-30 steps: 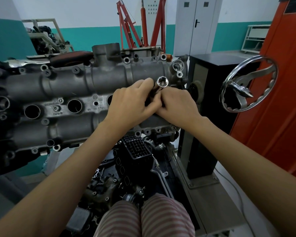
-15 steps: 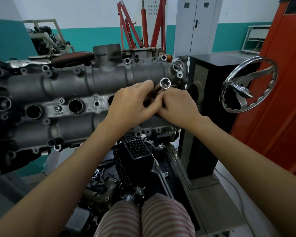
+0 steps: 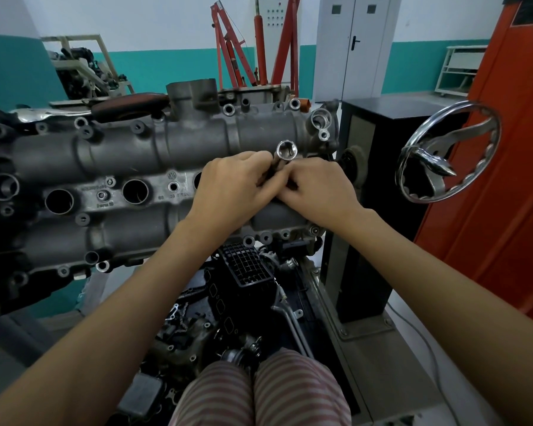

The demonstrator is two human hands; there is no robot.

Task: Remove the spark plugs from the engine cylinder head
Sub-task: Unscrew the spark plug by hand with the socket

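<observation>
While both hands crowd the right end of the head, here is how we read it.

Left hand: our left hand (image 3: pixel 231 192) curls its fingers round the shaft of the spark plug socket (image 3: pixel 285 153) — a closed grip on the tool.

Right hand: our right hand (image 3: pixel 317 189) pinches the same shaft from the other side, fingers tucked under; we cannot see the fingertips themselves.

Tool: the socket tilts up and away from us, its open hex mouth facing the camera and looking hollow at the rim; its lower end is hidden behind the knuckles.

Step in hand: we judge we are either seating the tool in the rightmost well or drawing it out — the frame does not settle which.

Doing it well: keep the shaft in line with the well, turn with the fingers only, and lift straight so a plug caught in the socket does not drop back.

Cylinder head: the engine cylinder head (image 3: pixel 154 155) lies on its stand, wells in a row along the middle.

First well (image 3: pixel 59 201): open, dark inside, no plug visible from here.

Second well (image 3: pixel 135 191): the same, a black bore.

Third well (image 3: pixel 198 179): half hidden by the left hand.

Fourth well: covered by both hands; contents unknown.

Spark plugs: none in sight; any remaining sit deep in the wells.

Nearby: a chrome handwheel (image 3: pixel 448 152) stands off to the right.
</observation>
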